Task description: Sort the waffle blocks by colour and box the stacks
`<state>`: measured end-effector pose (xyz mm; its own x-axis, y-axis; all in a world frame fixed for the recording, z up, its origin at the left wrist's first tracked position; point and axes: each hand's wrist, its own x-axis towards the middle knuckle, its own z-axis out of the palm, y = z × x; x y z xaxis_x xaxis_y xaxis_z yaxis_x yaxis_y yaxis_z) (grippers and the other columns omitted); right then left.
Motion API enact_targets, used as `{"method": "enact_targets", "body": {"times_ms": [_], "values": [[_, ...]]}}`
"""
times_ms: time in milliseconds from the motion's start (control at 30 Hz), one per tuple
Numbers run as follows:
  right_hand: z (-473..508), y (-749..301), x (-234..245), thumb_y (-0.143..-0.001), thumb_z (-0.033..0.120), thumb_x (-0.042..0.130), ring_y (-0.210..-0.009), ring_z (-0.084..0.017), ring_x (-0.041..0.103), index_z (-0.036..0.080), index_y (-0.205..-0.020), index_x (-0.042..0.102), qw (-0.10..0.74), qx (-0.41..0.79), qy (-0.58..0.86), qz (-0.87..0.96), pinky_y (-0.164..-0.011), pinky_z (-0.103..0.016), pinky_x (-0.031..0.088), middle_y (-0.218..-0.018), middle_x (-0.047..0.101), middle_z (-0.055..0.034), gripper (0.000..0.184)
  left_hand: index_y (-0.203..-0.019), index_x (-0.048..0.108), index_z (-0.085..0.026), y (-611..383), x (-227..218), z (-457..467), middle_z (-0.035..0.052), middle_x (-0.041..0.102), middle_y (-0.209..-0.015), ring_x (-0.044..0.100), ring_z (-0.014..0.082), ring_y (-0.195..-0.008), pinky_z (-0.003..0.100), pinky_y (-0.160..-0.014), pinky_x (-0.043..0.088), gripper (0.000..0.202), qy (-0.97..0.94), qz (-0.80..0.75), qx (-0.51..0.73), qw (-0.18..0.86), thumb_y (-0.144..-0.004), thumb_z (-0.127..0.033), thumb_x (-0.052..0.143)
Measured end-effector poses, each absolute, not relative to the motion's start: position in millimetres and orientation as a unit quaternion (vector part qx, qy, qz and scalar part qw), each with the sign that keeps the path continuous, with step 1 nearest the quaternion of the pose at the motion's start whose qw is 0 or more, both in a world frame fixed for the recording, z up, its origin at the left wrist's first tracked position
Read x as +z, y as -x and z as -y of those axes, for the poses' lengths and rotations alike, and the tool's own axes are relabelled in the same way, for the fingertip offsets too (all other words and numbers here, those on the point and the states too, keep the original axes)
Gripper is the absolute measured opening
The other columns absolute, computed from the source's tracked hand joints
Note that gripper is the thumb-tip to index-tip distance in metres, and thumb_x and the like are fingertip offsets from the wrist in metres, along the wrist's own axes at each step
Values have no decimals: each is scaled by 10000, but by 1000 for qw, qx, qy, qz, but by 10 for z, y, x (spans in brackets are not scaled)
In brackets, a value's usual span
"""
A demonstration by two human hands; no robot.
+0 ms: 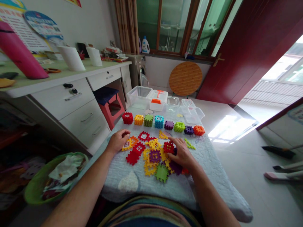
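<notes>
My left hand (119,140) rests at the left of the pile with its fingers curled in and nothing visible in them. Beside it lies a yellow window tile (127,145), and red interlocking tiles (135,153) are nearby. My right hand (182,153) has its thumb and fingers around a red window tile (168,147) at the pile's right side. Beneath that hand, purple pieces are partly hidden. Yellow tiles (149,168), a purple window tile (155,156) and a green tile (162,173) lie closer to me.
Behind the pile runs a row of several assembled cubes, from a red cube (127,118) to an orange one (199,130). Clear plastic boxes (139,94) and a lidded box (158,102) stand at the table's far end. A green basket (29,192) sits at left.
</notes>
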<state>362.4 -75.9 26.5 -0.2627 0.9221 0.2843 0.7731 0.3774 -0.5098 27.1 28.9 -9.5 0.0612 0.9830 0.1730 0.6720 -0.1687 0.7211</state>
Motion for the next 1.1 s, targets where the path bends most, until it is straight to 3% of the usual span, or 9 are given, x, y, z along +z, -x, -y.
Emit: {"method": "enact_targets", "body": {"times_ms": [100, 200, 300, 367, 533, 700, 867, 1100], "values": [[746, -3613, 246, -723, 270, 671, -1065, -284, 521, 243, -1328, 487, 261, 144, 539, 788, -954, -471, 410, -1147, 632, -77, 633, -914, 673, -200, -260, -101, -299, 44, 715, -880, 644, 209, -801, 296, -761, 521, 304, -690, -599, 336, 230, -758, -408, 516], [748, -3663, 238, -736, 319, 687, -1085, -276, 527, 252, -1312, 498, 286, 154, 540, 776, -967, -459, 415, -1156, 631, -70, 610, -935, 660, -181, -274, 23, -259, 66, 683, -924, 626, 216, -815, 330, -825, 509, 302, -691, -597, 379, 148, -786, -387, 498], [745, -3768, 233, -784, 358, 652, -1088, -264, 548, 231, -1274, 520, 345, 148, 559, 739, -971, -453, 425, -1147, 633, -80, 523, -984, 649, -165, -417, 317, -117, 95, 655, -1018, 598, 256, -962, 390, -953, 453, 300, -701, -567, 431, 47, -821, -371, 503], [733, -3856, 225, -807, 358, 623, -1058, -255, 569, 222, -1247, 535, 386, 133, 576, 708, -960, -449, 436, -1111, 644, -82, 469, -1022, 645, -176, -620, 534, 18, 96, 652, -1079, 577, 265, -1051, 402, -1002, 421, 293, -734, -526, 425, 59, -840, -359, 507], [662, -4070, 149, -810, 348, 593, -966, -249, 597, 201, -1138, 594, 457, 88, 622, 630, -899, -443, 465, -1009, 673, -83, 360, -1178, 620, -228, -1318, 731, 225, 81, 660, -1181, 576, 264, -1094, 403, -976, 439, 394, -885, -341, 240, 209, -798, -330, 618], [563, -4266, 9, -787, 345, 581, -929, -261, 606, 177, -1023, 638, 465, 44, 659, 590, -861, -442, 472, -965, 683, -103, 296, -1282, 545, -167, -1802, 556, 93, 150, 582, -1324, 528, 325, -1192, 456, -1011, 405, 660, -935, -295, 87, 176, -666, -310, 734], [499, -4405, -94, -773, 349, 576, -908, -257, 607, 168, -970, 654, 483, 9, 686, 544, -843, -429, 477, -954, 686, -108, 279, -1148, 618, -188, -2017, 560, 5, 123, 611, -1242, 528, 326, -1169, 436, -974, 428, 583, -952, -284, -14, 112, -620, -408, 732], [489, -4389, -125, -777, 337, 561, -878, -250, 608, 169, -954, 656, 482, 5, 681, 551, -830, -423, 477, -932, 689, -102, 262, -880, 674, -186, -2167, 613, -1, 123, 644, -1046, 565, 328, -1044, 424, -873, 462, 346, -957, -276, -62, 68, -590, -373, 696]]}}
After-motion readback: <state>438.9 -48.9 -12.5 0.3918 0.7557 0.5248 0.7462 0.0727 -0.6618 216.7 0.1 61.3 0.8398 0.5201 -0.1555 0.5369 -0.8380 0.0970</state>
